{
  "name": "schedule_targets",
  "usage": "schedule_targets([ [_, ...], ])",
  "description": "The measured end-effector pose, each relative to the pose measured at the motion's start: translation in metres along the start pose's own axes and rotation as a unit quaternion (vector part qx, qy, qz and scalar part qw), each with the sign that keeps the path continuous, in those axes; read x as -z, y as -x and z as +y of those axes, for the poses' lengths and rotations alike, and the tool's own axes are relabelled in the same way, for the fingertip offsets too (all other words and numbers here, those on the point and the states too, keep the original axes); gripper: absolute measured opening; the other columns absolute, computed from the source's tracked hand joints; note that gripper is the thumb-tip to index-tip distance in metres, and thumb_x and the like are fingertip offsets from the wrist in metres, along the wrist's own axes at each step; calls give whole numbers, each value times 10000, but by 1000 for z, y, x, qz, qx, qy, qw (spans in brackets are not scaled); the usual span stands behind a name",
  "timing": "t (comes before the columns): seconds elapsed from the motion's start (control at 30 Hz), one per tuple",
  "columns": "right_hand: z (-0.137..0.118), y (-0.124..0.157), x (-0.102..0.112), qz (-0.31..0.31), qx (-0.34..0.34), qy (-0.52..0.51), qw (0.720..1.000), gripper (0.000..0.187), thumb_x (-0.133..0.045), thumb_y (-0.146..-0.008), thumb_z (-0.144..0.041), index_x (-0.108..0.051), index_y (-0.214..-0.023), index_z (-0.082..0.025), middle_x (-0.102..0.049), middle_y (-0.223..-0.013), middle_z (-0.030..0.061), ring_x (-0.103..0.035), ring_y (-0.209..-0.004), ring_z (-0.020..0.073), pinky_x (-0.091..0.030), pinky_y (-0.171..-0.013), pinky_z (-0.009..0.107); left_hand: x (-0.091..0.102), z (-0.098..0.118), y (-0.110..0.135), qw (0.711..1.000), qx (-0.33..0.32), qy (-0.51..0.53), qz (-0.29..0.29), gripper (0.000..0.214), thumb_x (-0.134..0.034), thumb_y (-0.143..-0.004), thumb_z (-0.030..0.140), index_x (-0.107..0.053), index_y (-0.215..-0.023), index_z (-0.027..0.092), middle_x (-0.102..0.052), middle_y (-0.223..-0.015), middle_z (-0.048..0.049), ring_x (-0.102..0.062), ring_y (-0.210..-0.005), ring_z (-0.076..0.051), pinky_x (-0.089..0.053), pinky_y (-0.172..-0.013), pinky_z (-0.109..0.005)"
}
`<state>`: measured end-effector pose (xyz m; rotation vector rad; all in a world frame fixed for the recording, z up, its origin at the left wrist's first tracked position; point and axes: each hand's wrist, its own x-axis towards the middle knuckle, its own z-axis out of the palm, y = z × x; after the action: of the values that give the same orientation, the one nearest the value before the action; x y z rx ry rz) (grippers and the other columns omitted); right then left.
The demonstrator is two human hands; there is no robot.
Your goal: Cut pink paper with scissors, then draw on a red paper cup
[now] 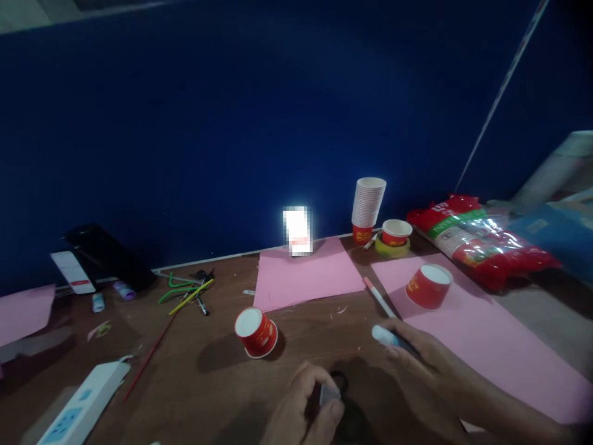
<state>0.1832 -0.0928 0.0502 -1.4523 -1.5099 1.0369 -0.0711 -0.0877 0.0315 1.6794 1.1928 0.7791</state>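
Note:
My right hand [426, 358] grips a glue stick [393, 339], its white rounded tip bare and pointing left. Between the thumb and bent finger of my left hand [301, 405] is a small translucent cap [329, 394]. A dark ring [341, 380] shows just behind that cap. Beyond my left hand, a red paper cup [257, 334] stands upside down on the brown table [213, 383]. Another upturned red paper cup [428, 287] rests on pink paper [495, 337] beyond my right hand. A white pen with a pink end [380, 298] lies by that paper's edge.
Pink sheets [306, 278] lie before a bright blurred screen [297, 231]. Stacked paper cups [368, 207], a cup in a yellow tape roll [393, 246] and a red packet [477, 238] stand right. Leftward are pipe cleaners [189, 296], a phone [73, 272] and a power strip [83, 402].

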Motion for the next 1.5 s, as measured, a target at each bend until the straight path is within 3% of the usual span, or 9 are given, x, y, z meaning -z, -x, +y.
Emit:
schedule_targets([
  [0.1,1,-21,-14,-37,3,-130,991,232,-596,-855,-392,-605,-1024,-233,-622,-904,22,-576,-850,198,-467,-751,305,3,16,-28,998,-35,-37,-34,155,-583,-784,333,-631,-879,220,-595,-860,-34,-545,-769,-174,-393,-691,-265],
  [0.27,-3,-38,-33,-37,-41,-300,952,200,-637,-836,-345,-584,-996,-238,-604,-938,13,-567,-879,172,-458,-769,285,-9,1,-60,996,-27,-87,0,176,-552,-786,236,-618,-947,207,-635,-963,-62,-546,-908,-224,-376,-803,-324],
  [0.47,-11,-53,-42,-64,-69,-381,920,179,-618,-844,-373,-585,-950,-233,-641,-966,32,-622,-902,178,-487,-810,317,-21,-11,-87,979,-78,-186,30,198,-510,-836,261,-652,-970,228,-634,-971,-84,-542,-902,-239,-364,-778,-344],
  [0.8,4,-57,-54,-32,-64,-378,923,239,-644,-833,-299,-571,-1049,-225,-653,-1040,44,-629,-908,168,-483,-778,290,-25,-22,-94,947,-102,-298,64,360,-490,-869,272,-575,-1218,244,-621,-1175,-88,-469,-1104,-294,-324,-938,-446],
  [0.93,-6,-54,-56,-46,-51,-396,916,381,-645,-808,-213,-519,-1166,-242,-640,-1091,42,-630,-957,172,-479,-819,301,-22,-14,-89,976,-111,-170,80,308,-463,-882,293,-620,-1127,194,-629,-1137,-113,-501,-1092,-274,-350,-952,-416],
  [1.03,-20,-51,-60,-50,-50,-403,913,520,-620,-821,-221,-401,-1289,-287,-647,-1065,34,-654,-878,170,-501,-765,309,-23,-3,-86,992,-67,64,80,336,-402,-917,387,-644,-1031,183,-658,-1034,-104,-577,-973,-226,-424,-873,-361],
  [1.2,-21,-53,-69,-63,-36,-316,946,371,-598,-854,-338,-451,-1187,-267,-655,-890,-5,-634,-697,138,-497,-632,259,-34,-2,-86,913,87,398,29,366,-609,-792,481,-628,-983,169,-672,-832,-42,-599,-709,-148,-460,-650,-261],
  [1.33,-7,-54,-71,-58,-22,-234,970,307,-477,-919,-410,-444,-1175,-244,-634,-864,1,-630,-684,144,-521,-641,289,-35,-11,-87,878,127,460,36,375,-717,-715,418,-639,-955,140,-657,-798,-33,-554,-629,-95,-430,-600,-214],
  [1.5,1,-48,-73,-8,43,-97,994,263,-641,-806,-277,-495,-1014,-210,-653,-904,26,-645,-788,177,-522,-704,309,-32,-13,-85,875,112,468,46,318,-737,-706,357,-671,-923,134,-657,-790,-37,-581,-692,-112,-449,-673,-227],
])
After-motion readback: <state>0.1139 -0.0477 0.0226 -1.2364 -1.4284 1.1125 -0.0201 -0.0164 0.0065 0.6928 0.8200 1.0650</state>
